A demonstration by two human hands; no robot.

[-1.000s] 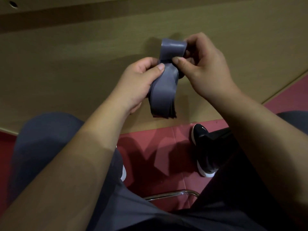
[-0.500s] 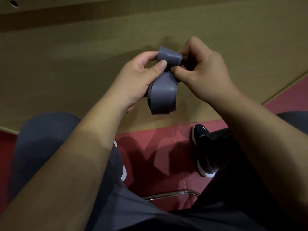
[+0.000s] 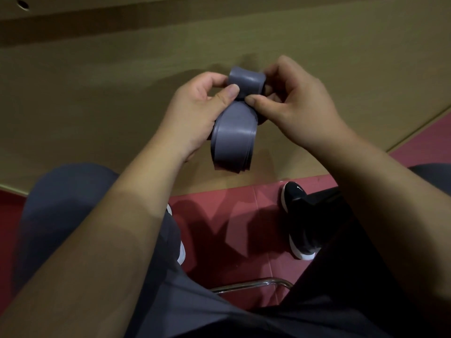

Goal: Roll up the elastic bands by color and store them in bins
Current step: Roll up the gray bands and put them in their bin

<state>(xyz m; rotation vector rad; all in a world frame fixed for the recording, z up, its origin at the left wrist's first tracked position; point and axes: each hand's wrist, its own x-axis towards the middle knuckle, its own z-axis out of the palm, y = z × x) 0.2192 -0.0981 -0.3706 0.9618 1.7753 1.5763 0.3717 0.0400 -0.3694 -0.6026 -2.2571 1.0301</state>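
Dim tan wooden panel (image 3: 97, 106) above red floor (image 3: 231, 215) — chrome chair rail (image 3: 256, 284) below

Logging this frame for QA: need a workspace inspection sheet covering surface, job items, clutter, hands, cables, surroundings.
Surface: tan wooden panel, a hole near its top left.
Job's things: grey elastic band, top end rolled, tail hanging loose; no bins in view.
Clutter: nothing seen.
Grippers: left hand and right hand both pinch the band's rolled end.
Cables: nothing seen.
Surroundings: red floor, black shoe, chrome bar, dark trousers.
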